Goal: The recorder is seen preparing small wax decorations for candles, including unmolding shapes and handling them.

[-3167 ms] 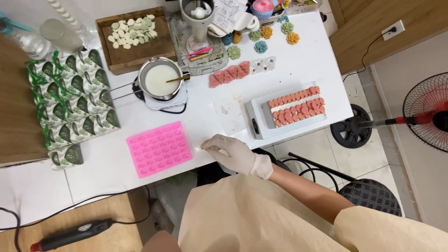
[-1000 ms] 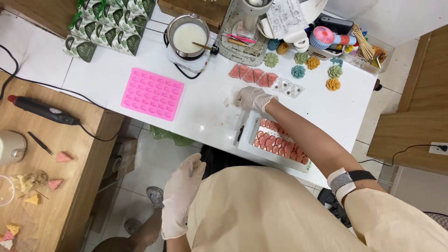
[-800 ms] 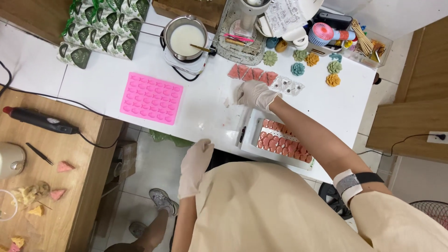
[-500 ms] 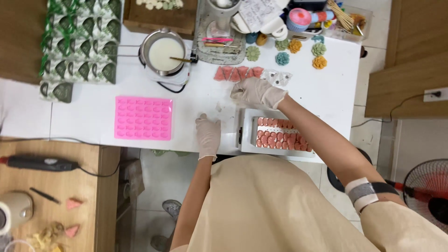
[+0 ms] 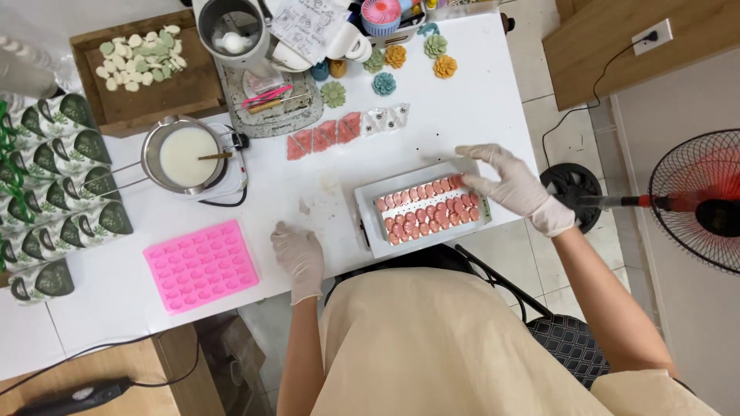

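The white rectangular worktable carries a pink silicone mould sheet with rows of small cavities at its near left edge and a white rectangular tray of reddish-pink moulded pieces at its near right. The white-gloved right hand, which half a second ago lay beyond the tray, now rests at the tray's far right corner, fingers spread and touching its rim. The white-gloved left hand has stayed flat on the bare tabletop between mould and tray, fingers loosely together, holding nothing.
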